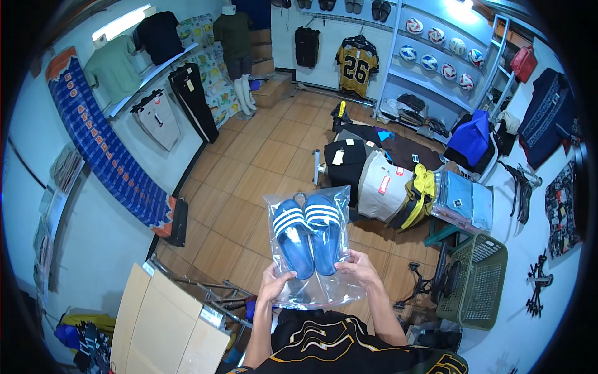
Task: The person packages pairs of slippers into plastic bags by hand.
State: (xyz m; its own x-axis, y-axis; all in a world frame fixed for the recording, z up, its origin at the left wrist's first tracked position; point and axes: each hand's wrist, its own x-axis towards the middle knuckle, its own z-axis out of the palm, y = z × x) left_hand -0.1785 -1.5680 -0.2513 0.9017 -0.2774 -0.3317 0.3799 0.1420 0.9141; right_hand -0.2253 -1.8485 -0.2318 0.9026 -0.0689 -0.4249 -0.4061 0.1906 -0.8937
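Note:
A pair of dark blue slide sandals with white stripes across the straps lies side by side inside a clear plastic bag. I hold the bag up in front of me, toes pointing away. My left hand pinches its lower left side, the thumb on top beside the heel of the left sandal. On the other side, my right hand grips the bag's edge near the right sandal's heel. The fingers beneath the bag are partly hidden.
Right of the bag, a table carries folded trousers and packed light blue clothes. An olive plastic basket stands at the lower right. To the left is a tan board beside metal tubing. Shelves with several footballs line the back.

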